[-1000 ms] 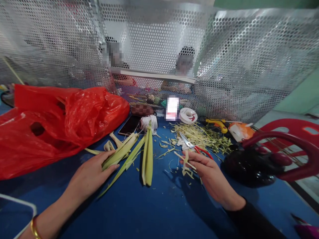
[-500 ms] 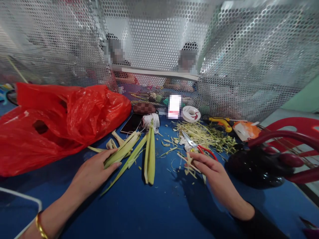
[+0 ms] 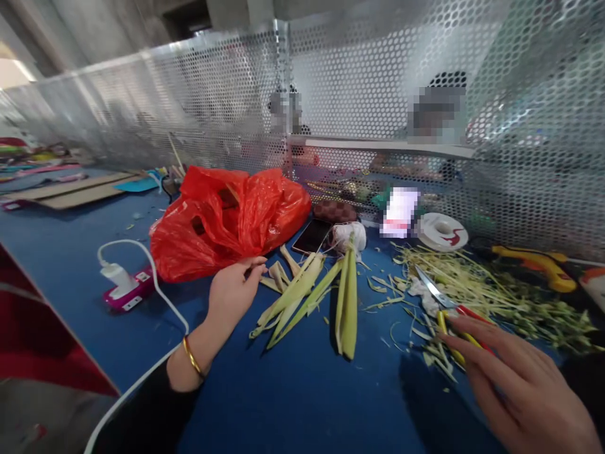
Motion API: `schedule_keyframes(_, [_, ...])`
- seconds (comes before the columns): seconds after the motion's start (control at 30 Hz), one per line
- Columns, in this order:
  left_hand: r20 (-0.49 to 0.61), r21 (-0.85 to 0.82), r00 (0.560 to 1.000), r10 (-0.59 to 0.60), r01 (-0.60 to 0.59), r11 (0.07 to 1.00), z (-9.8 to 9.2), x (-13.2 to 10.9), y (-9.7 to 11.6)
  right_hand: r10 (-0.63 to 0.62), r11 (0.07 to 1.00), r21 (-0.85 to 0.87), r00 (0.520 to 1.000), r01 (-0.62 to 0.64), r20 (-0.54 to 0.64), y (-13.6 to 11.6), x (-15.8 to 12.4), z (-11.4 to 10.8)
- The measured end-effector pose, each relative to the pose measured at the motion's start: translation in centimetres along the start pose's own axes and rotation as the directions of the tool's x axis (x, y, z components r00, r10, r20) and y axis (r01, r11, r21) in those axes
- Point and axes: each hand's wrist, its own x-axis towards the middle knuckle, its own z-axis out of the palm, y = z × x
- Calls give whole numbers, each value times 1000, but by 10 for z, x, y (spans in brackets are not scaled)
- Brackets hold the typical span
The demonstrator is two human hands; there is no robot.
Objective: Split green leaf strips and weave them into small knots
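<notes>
My left hand (image 3: 232,293), with a gold bangle on the wrist, is at the lower edge of a red plastic bag (image 3: 227,221). Its fingers are loosely bent, thumb and index tips slightly apart, with nothing visible between them. Beside it lie pale green leaves (image 3: 295,287) like corn husks. Another folded husk (image 3: 348,309) lies apart, its narrow end against a spool of white thread (image 3: 350,237). My right hand (image 3: 524,372) is over the red and yellow handles of scissors (image 3: 437,291), fingers stretched out; I cannot tell whether they touch. Leaf scraps (image 3: 439,353) lie under its fingertips.
Dry stems (image 3: 472,277), a white ribbon reel (image 3: 443,231) and a yellow glue gun (image 3: 543,263) are at the right. A lit phone (image 3: 399,212) leans on the perforated screen (image 3: 217,107). At left, a charger (image 3: 116,275) sits in a purple power strip (image 3: 133,296). People sit behind the screen.
The view has turned left. My left hand has left the husk leaves for the bag's edge. My right hand has come over the scissors' handles, away from the scraps its fingertips were at.
</notes>
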Motion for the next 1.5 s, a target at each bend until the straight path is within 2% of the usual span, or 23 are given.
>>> schedule_keyframes(0.07, [23, 45, 998, 50, -51, 998, 1, 3, -4, -66, 997, 34, 998, 67, -22, -12, 2, -3])
schedule_keyframes(0.13, [91, 66, 986, 137, -144, 987, 6, 3, -7, -184, 982, 52, 983, 184, -3, -24, 2, 0])
schedule_keyframes(0.27, [153, 101, 926, 345, -362, 927, 20, 5, -10, -388, 922, 39, 920, 386, 50, -41, -2, 17])
schedule_keyframes(0.33, [170, 100, 905, 389, -409, 907, 25, 7, -10, -413, 910, 69, 906, 408, 91, -43, -4, 25])
schedule_keyframes(0.4, [158, 86, 907, 390, -406, 910, 27, 9, -9, -380, 924, 96, 918, 370, 115, -42, -7, 31])
schedule_keyframes(0.47, [96, 88, 928, 360, -368, 926, 25, 10, -7, -332, 941, 115, 934, 319, 131, -40, -9, 34])
schedule_keyframes(0.6, [-116, 64, 961, 249, -243, 968, 15, 6, -4, -284, 955, 139, 947, 264, 151, -39, -9, 35])
schedule_keyframes(0.63, [-183, -2, 960, 213, -216, 976, 12, 4, -2, -272, 957, 144, 950, 251, 151, -40, -8, 35])
schedule_keyframes(0.7, [-313, -258, 945, 92, -178, 950, 7, 0, 2, -252, 961, 156, 956, 228, 151, -43, -6, 34])
schedule_keyframes(0.77, [-362, -521, 931, -38, -168, 837, 2, -5, 11, -231, 964, 171, 961, 205, 152, -46, -3, 33])
schedule_keyframes(0.83, [-342, -677, 935, -96, -174, 715, -5, -12, 25, -221, 963, 194, 962, 189, 159, -47, -1, 32])
schedule_keyframes(0.93, [-271, -832, 956, -111, -174, 526, -19, -26, 55, -212, 959, 221, 966, 177, 145, -46, 1, 31])
schedule_keyframes(1.0, [-151, -913, 983, -104, -99, 395, -27, -37, 78, -179, 959, 237, 979, 153, 96, -45, 1, 27])
schedule_keyframes(1.07, [38, -965, 997, -67, 54, 257, -31, -48, 100, -85, 962, 262, 996, 73, 33, -46, 2, 20])
schedule_keyframes(1.1, [145, -969, 989, -30, 148, 199, -30, -53, 110, -5, 960, 279, 1000, 3, 6, -48, 2, 14])
schedule_keyframes(1.17, [341, -936, 940, 36, 335, 107, -22, -63, 125, 189, 929, 330, 982, -169, -29, -55, 5, 3])
schedule_keyframes(1.27, [584, -811, 807, 85, 580, 76, 1, -80, 141, 377, 830, 444, 926, -338, 1, -70, 11, -12])
schedule_keyframes(1.33, [672, -741, 735, 97, 667, 78, 18, -91, 146, 399, 755, 516, 908, -404, 126, -80, 15, -18])
schedule_keyframes(1.37, [684, -729, 723, 97, 679, 84, 26, -96, 146, 392, 700, 556, 892, -449, 226, -84, 16, -20])
schedule_keyframes(1.4, [690, -724, 716, 103, 684, 93, 32, -100, 146, 403, 628, 581, 855, -518, 326, -87, 17, -22])
schedule_keyframes(1.5, [670, -739, 735, 102, 649, 179, 45, -106, 141, 507, 349, 633, 707, -691, 493, -88, 17, -27])
